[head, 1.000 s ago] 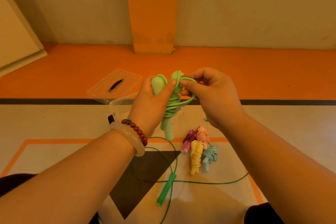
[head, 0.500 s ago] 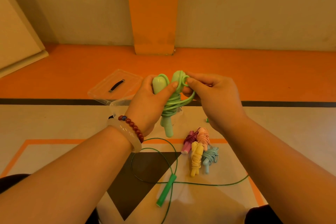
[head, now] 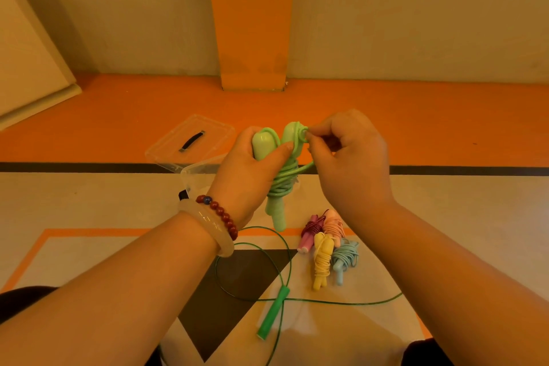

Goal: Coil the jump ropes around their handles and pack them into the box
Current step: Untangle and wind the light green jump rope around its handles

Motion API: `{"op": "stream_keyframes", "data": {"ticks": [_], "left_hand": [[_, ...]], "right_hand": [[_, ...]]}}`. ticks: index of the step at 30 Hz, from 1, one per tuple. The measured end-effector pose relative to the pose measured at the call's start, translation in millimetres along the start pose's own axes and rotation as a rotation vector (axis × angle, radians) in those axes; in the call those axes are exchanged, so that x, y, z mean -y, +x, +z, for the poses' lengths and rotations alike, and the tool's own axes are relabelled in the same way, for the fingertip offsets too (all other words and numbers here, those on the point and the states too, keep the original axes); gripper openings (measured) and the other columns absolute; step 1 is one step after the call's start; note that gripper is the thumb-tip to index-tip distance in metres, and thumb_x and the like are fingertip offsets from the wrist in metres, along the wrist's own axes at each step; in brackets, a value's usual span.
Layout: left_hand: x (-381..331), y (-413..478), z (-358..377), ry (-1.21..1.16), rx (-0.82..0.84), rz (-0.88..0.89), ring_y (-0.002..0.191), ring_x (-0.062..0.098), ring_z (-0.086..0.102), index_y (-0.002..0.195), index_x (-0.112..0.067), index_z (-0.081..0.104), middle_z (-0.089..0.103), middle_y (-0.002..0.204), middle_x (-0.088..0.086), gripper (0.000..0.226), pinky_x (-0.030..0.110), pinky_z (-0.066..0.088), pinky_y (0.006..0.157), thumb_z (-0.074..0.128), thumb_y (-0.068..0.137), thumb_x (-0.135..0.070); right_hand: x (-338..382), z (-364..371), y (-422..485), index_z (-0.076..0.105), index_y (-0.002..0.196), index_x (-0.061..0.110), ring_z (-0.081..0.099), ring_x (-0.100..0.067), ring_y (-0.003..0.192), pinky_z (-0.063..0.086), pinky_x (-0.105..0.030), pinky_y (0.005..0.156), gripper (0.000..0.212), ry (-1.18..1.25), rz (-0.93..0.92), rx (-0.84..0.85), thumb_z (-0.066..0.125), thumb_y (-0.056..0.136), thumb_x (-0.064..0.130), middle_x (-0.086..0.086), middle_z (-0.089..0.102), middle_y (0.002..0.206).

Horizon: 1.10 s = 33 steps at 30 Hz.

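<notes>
**Light-green jump rope (head: 282,184) held above the floor (head: 89,217).**
Nearest, a dark-green rope (head: 271,315) lies loose beside four coiled ropes (head: 322,258); above, the left hand (head: 243,178) grips both handles (head: 261,142) while the right hand (head: 353,166) pinches the cord (head: 301,135); the clear box (head: 197,171) stands beyond.

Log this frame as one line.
left hand: grips light-green jump rope handles | right hand: pinches its cord | dark-green jump rope: uncoiled on floor

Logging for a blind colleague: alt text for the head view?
The left hand grips the handles of a light green jump rope while the right hand pinches its cord by the handle tops. Four coiled ropes and a loose dark green rope lie on the floor.
</notes>
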<state>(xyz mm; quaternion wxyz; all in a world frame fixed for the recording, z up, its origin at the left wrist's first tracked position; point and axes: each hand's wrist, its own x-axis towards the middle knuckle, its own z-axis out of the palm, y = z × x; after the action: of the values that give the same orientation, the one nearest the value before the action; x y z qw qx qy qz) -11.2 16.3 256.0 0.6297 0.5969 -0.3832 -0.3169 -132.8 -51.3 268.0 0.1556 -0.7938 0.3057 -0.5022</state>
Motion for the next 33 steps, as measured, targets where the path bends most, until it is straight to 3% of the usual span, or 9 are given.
{"op": "stream_keyframes", "data": {"ticks": [2,5,10,17,21,24,27,31,33], "left_hand": [[-1,1,-1,-0.08,0.069,-0.067,0.075,0.021,0.066,0.092,-0.017,0.05,0.058,0.083,0.006,0.015,0.041,0.059,0.067,0.064,0.09,-0.012],[-3,1,-1,-0.117,0.125,-0.109,0.064,0.014,0.062,0.089,-0.015,0.05,0.056,0.078,0.004,0.015,0.032,0.055,0.057,0.063,0.089,-0.009],[-2,-1,0,-0.116,0.068,-0.091,0.072,0.023,0.061,0.084,-0.016,0.051,0.056,0.078,0.008,0.014,0.039,0.057,0.064,0.064,0.09,-0.016],[-5,-2,-2,0.146,-0.037,0.074,0.069,0.022,0.059,0.078,-0.024,0.054,0.056,0.075,0.005,0.025,0.047,0.054,0.065,0.068,0.073,-0.044],[-6,-3,-3,0.121,-0.053,0.017,0.078,0.035,0.064,0.078,-0.022,0.055,0.06,0.08,0.011,0.028,0.057,0.055,0.07,0.069,0.07,-0.045],[-9,-2,-5,0.102,-0.049,0.006,0.075,0.03,0.063,0.079,-0.022,0.057,0.06,0.079,0.009,0.027,0.055,0.056,0.07,0.072,0.071,-0.042],[-11,-3,-7,0.125,-0.046,0.037,0.072,0.027,0.06,0.083,-0.016,0.057,0.059,0.08,0.014,0.024,0.057,0.054,0.068,0.074,0.081,-0.031],[-10,-5,-8,0.207,-0.072,0.116,0.079,0.037,0.062,0.09,-0.011,0.056,0.06,0.09,0.023,0.02,0.057,0.054,0.067,0.068,0.087,-0.027],[-11,-5,-8,0.204,-0.056,0.14,0.079,0.031,0.064,0.094,-0.019,0.056,0.062,0.091,0.018,0.011,0.052,0.056,0.068,0.066,0.089,-0.023]], "right_hand": [[-1,0,0,0.064,0.075,0.008,0.047,-0.013,0.069,0.036,-0.019,0.058,0.009,-0.024,0.003,-0.002,0.064,0.083,0.005,-0.001,0.052,0.077],[0,-2,2,0.064,0.075,0.01,0.046,-0.01,0.069,0.035,-0.014,0.059,0.009,-0.023,0.018,0.014,0.065,0.083,0.006,0.003,0.05,0.077],[5,-5,5,0.064,0.075,0.011,0.053,-0.016,0.072,0.043,-0.026,0.059,0.009,0.033,0.023,0.058,0.066,0.083,0.008,0.001,0.054,0.077],[9,-5,4,0.061,0.073,0.01,0.047,-0.012,0.069,0.037,-0.019,0.059,0.011,-0.007,0.001,0.028,0.065,0.083,0.006,0.002,0.049,0.077],[14,-8,8,0.059,0.069,0.024,0.062,-0.016,0.072,0.05,-0.026,0.062,0.023,0.173,0.239,0.155,0.068,0.085,0.009,0.001,0.061,0.075],[15,-15,16,0.062,0.071,0.016,0.062,-0.015,0.059,0.053,-0.033,0.058,0.018,0.364,0.43,0.262,0.068,0.086,0.008,0.002,0.063,0.059],[13,-22,22,0.063,0.071,0.015,0.062,-0.016,0.058,0.056,-0.04,0.063,0.018,0.468,0.457,0.349,0.069,0.085,0.007,0.0,0.063,0.056],[17,-22,22,0.063,0.072,0.019,0.061,-0.008,0.059,0.053,-0.024,0.059,0.02,0.365,0.339,0.414,0.07,0.084,0.004,-0.001,0.063,0.064],[20,-18,19,0.061,0.07,0.021,0.061,-0.005,0.058,0.049,-0.017,0.054,0.023,0.33,0.335,0.375,0.069,0.085,0.005,0.001,0.064,0.064]]}}
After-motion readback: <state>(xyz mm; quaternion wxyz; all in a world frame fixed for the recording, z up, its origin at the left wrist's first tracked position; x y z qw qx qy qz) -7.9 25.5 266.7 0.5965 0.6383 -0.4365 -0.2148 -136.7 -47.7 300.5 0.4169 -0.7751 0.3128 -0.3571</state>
